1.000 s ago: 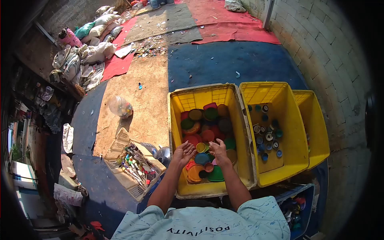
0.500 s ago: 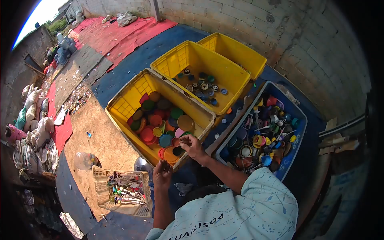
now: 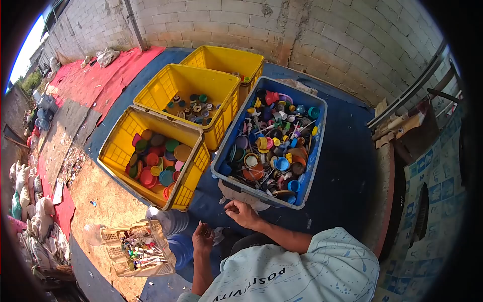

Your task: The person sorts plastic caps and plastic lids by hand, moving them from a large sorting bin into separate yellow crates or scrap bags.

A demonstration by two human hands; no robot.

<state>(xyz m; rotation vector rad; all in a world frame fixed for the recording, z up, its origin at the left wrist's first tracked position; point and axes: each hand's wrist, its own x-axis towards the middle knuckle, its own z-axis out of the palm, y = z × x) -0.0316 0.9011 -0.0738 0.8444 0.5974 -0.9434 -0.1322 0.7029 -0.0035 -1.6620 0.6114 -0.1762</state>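
My left hand [image 3: 203, 237] is low in front of my body, fingers curled, just below the nearest yellow crate [image 3: 151, 196]; whether anything is in it is too small to tell. To its right, my right hand [image 3: 242, 214] hovers below the blue crate [image 3: 269, 201], with thumb and forefinger apart and nothing visible between them. Large colored lids [image 3: 166, 177] lie in the nearest yellow crate. Mixed caps and small plastic parts [image 3: 275, 143] fill the blue crate. Small round caps [image 3: 197, 108] are scattered in the middle yellow crate [image 3: 166, 83].
A third yellow crate [image 3: 226, 54] stands at the back near the block wall [image 3: 332, 55]. At the lower left, a beige basket [image 3: 113, 251] holds small items beside clear plastic bottles [image 3: 173, 221]. Sacks [image 3: 45, 206] are piled at the far left.
The view has turned to the right. Both hands have come away from the nearest yellow crate toward my body, and the small reddish lid at my right fingers no longer shows there.
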